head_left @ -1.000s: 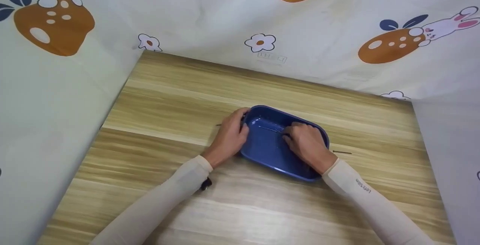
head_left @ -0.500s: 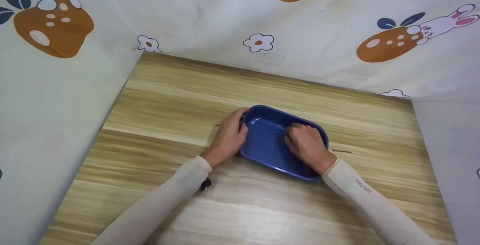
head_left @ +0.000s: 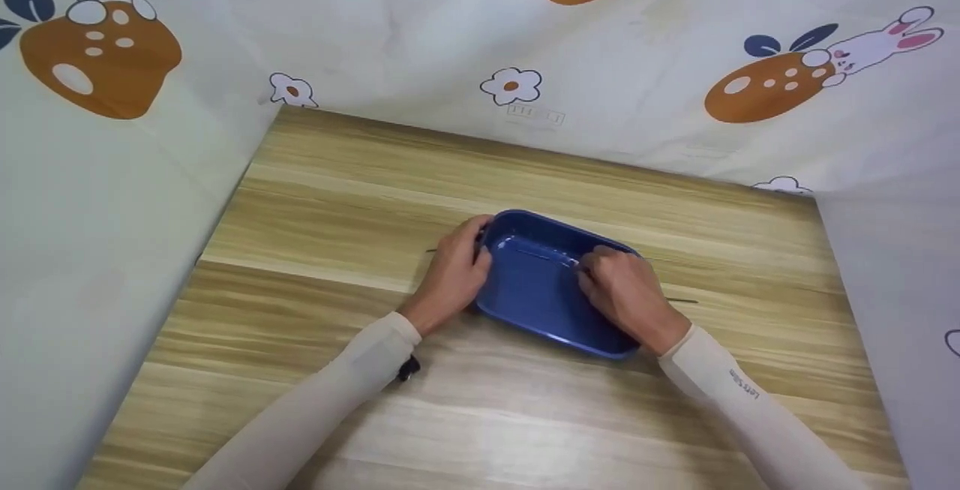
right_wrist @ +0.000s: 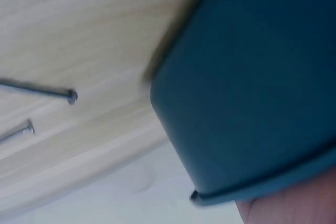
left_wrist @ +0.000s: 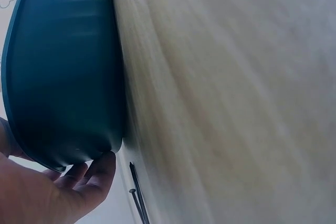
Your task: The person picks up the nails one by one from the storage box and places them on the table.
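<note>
My left hand grips the left end of a blue plastic basin, thumb over the rim and fingers along the outer wall. In the left wrist view, those fingers press the basin's wall from outside. My right hand reaches over the right rim into the basin, its fingers curled; whether they pinch something is hidden. A thin dark line, possibly a nail, shows on the basin floor. Beyond the right end, the right wrist view shows two nails on the table.
Two more nails lie beside the basin's left end. The wood-grain table ends at a patterned cloth at the back and sides. A small black object shows beneath the left sleeve.
My right hand has shifted slightly to the right inside the basin and now covers part of the nail beyond the rim. The left hand keeps its grip. The head view has turned a little.
</note>
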{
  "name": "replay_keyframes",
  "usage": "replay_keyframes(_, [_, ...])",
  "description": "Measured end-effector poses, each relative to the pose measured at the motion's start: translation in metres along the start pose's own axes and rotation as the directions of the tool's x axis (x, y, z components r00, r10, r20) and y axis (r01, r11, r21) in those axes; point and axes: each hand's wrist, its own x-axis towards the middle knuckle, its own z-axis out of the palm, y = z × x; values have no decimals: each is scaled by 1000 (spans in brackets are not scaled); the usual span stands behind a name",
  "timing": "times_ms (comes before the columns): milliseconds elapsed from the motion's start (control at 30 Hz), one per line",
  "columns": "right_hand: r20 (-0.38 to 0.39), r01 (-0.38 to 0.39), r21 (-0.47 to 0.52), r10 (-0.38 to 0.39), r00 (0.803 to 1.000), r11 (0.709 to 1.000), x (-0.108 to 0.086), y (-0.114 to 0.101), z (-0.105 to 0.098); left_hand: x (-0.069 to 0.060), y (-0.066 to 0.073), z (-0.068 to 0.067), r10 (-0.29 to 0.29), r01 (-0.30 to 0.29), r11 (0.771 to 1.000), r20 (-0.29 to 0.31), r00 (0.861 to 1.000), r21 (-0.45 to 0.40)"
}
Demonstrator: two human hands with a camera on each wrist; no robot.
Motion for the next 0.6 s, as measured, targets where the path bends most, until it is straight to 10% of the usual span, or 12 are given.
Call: replay_keyframes(600, [-36, -68, 10, 69, 997, 998, -20, 14, -35, 2, -3, 0, 21, -21, 1000, 13, 1000, 3])
